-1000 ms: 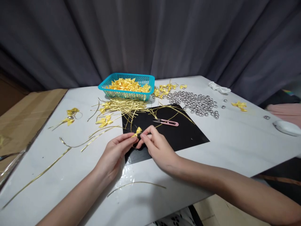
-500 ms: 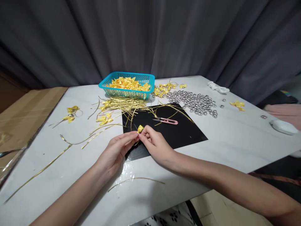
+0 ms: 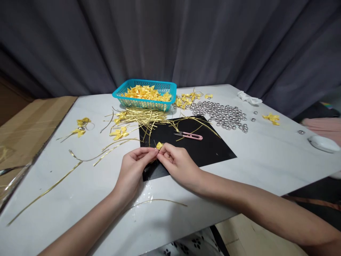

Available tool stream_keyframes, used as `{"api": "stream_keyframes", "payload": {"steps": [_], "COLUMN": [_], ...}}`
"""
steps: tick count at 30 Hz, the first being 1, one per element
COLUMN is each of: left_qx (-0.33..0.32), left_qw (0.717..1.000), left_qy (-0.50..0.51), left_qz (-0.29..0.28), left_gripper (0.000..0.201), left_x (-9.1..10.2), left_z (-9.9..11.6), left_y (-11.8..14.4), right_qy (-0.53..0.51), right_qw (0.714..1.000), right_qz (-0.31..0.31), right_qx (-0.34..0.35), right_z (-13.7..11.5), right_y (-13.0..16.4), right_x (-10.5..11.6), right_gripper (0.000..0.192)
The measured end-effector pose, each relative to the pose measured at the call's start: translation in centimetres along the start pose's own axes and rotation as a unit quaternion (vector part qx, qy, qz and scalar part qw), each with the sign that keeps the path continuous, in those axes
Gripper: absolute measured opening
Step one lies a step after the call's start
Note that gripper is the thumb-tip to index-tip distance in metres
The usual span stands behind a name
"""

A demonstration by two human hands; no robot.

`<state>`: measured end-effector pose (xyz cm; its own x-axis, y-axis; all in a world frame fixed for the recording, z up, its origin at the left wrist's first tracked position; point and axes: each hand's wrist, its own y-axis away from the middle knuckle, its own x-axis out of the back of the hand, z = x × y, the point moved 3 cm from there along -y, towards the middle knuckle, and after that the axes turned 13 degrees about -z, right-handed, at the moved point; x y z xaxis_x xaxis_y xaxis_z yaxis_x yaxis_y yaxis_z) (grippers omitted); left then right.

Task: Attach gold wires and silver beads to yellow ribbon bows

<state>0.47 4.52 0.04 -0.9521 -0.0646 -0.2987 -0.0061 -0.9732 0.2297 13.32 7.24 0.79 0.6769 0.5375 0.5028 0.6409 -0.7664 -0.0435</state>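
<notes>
My left hand [image 3: 134,166] and my right hand [image 3: 176,163] meet fingertip to fingertip over the near-left corner of a black mat [image 3: 188,143]. Between them they pinch a small yellow ribbon bow [image 3: 159,145]; what lies under the bow is hidden by my fingers. A pink thread snipper [image 3: 189,135] lies on the mat just beyond my right hand. Gold wire ties [image 3: 144,120] are heaped behind the mat. A turquoise basket [image 3: 145,103] at the back holds many yellow bows.
Silver bells [image 3: 222,115] are spread at the back right. Loose bows and ties lie on the left of the white table [image 3: 266,156]. One gold tie [image 3: 160,201] lies near the front edge. A white mouse [image 3: 323,143] sits far right; cardboard [image 3: 29,128] far left.
Both hands have drawn closer together around the bow, and the bow has turned upward between the fingertips. The view has shifted slightly.
</notes>
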Motion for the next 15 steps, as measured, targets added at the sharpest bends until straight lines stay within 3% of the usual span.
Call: {"api": "stream_keyframes", "payload": {"steps": [6, 15], "left_qx": [-0.097, -0.121], "left_qw": [0.979, 0.965], "left_qy": [-0.178, -0.229], "left_qz": [0.018, 0.042], "left_gripper": [0.011, 0.004], "left_x": [-0.27, -0.19], "left_z": [0.87, 0.82], "left_y": [0.22, 0.61], "right_qy": [0.045, 0.093], "right_qw": [0.999, 0.995], "right_qz": [-0.001, -0.028], "right_qx": [0.015, 0.034], "right_z": [-0.43, -0.49], "right_y": [0.13, 0.22], "right_x": [0.20, -0.14], "right_gripper": [0.020, 0.014]}}
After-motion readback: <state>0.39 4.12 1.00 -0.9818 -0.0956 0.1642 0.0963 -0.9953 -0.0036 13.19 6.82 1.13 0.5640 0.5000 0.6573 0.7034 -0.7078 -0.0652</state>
